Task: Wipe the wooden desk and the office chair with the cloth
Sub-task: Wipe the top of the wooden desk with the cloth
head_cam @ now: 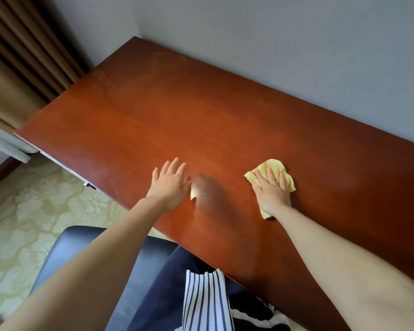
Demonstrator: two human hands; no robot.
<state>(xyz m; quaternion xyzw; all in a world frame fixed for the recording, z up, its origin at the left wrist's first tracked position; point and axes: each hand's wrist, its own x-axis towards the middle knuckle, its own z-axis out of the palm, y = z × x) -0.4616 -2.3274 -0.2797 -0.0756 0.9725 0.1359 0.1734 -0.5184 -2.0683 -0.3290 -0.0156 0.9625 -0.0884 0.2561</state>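
The reddish-brown wooden desk [153, 111] runs from upper left to lower right along the wall. My right hand [271, 191] lies flat, fingers spread, pressing a crumpled yellow cloth [274, 166] onto the desk near its front middle; cloth shows beyond the fingertips and under the wrist. My left hand [170, 185] rests palm-down on the bare desk to the left of the cloth, fingers apart, holding nothing. The dark blue office chair [67, 244] stands below the desk's front edge, partly hidden by my left arm.
A grey wall [296, 44] backs the desk. Brown curtains [22, 56] hang at the left end. Pale patterned carpet [22, 211] covers the floor at lower left. A striped garment [206, 302] and dark clothing are at the bottom, close to the desk edge.
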